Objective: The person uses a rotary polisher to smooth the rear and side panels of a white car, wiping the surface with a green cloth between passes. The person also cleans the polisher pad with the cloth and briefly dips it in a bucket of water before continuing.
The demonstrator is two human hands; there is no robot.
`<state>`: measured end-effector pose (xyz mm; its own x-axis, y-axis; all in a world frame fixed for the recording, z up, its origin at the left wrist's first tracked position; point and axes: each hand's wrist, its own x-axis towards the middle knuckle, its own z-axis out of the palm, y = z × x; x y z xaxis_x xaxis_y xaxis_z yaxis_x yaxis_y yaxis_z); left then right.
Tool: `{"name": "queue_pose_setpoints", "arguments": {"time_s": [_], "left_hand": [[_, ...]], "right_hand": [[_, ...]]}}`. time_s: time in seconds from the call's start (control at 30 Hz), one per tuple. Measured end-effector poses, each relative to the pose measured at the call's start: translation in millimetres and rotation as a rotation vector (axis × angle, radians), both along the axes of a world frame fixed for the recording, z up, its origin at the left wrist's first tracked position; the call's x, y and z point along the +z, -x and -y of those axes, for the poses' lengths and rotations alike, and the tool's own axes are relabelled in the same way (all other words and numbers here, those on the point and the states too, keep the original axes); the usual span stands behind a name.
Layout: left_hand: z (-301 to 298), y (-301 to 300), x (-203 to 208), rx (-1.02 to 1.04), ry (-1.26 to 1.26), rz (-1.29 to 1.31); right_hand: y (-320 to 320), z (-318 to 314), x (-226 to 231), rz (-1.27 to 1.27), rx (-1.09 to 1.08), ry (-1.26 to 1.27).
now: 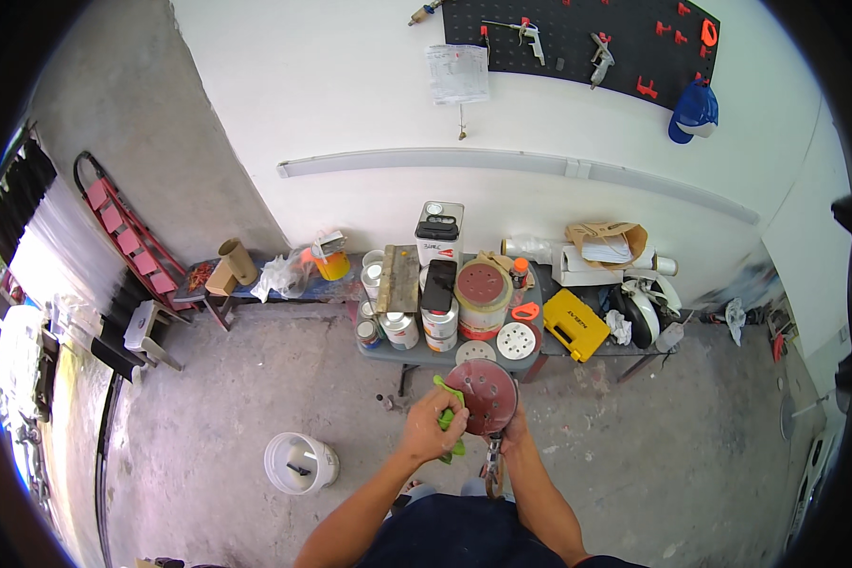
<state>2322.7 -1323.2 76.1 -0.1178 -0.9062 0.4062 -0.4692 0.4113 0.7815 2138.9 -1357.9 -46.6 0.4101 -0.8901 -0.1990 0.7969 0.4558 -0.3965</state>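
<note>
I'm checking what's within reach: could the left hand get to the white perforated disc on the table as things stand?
Probably not right away: the left hand grips a green cloth against the sander's red disc, which sits between it and the white perforated disc.

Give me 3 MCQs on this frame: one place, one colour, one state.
1. Where is the white plastic bucket?
A on the table
B on the floor, to the person's left
C on the pegboard

2. Colour of the flat plastic tool case on the table?
A yellow
B green
C black

3. The left hand:
A hangs empty
B rests on the bucket
C presses a green cloth to the round red sanding disc

Key: B, it stands on concrete; A, it is bright yellow; C, fingers hold the cloth on the disc.
</note>
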Motion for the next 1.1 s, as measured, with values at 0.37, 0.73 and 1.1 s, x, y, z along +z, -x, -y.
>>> {"name": "queue_pose_setpoints", "arguments": {"time_s": [0.37,0.73,1.1], "left_hand": [[4.7,49.7,-9.2,0.104,0.316,0.400],[22.7,-24.3,-57.7,0.558,-0.064,-0.324],[8.8,39.6,-22.3,0.373,0.123,0.441]], "right_hand": [[-11.0,9.6,-11.7,-0.120,-0.170,-0.030],[7.9,23.1,-31.8,-0.048,-0.009,-0.262],[-20.4,20.5,-12.7,-0.113,-0.007,0.120]]}}
